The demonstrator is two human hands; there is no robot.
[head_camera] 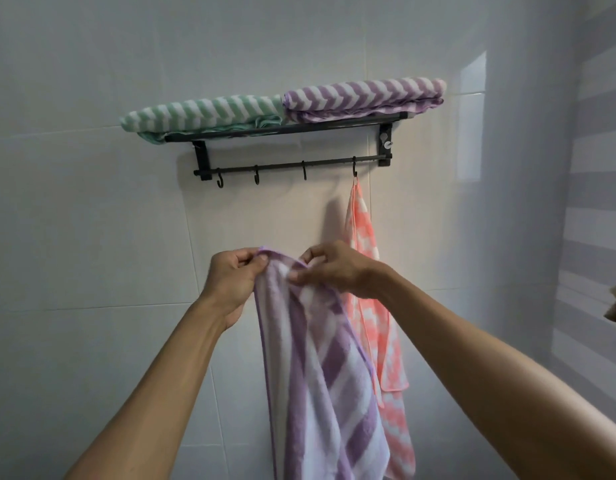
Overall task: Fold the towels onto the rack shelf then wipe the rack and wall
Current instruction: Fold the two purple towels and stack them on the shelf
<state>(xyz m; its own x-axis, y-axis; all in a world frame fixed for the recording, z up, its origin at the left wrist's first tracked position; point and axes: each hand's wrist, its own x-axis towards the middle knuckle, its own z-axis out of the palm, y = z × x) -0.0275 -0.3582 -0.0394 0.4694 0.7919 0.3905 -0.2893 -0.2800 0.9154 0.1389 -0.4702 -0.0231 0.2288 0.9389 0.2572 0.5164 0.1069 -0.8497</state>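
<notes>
Left hand (232, 282): fingers and thumb pinch the upper left corner of the purple striped small towel (320, 368), at the rolled purple hem. Right hand (330, 268): fingers curled, pinching the same top edge just beside the left hand, so the two grips stand close together with a short arc of hem between them. Both forearms reach up from the bottom corners of the view.

Purple striped small towel: hangs free below the hands, in front of the wall (91, 237), with its lower part running out of the bottom of the view. It shows loose vertical folds and broad purple and white bands.

Rack (285, 133): black metal, fixed to the white tiled wall above the hands and well apart from them. Its shelf carries two folded towels lying side by side and touching end to end: the green chevron towel (202, 114) on the left, overhanging the shelf's left end, and the purple chevron towel (365, 97) on the right.

Hook rail (292, 164): runs below the shelf with four hooks. The pink checked towel (379, 323) hangs by a corner from the rightmost hook (354, 172), flat against the wall, partly behind the right wrist and the held towel. The other three hooks carry nothing.
</notes>
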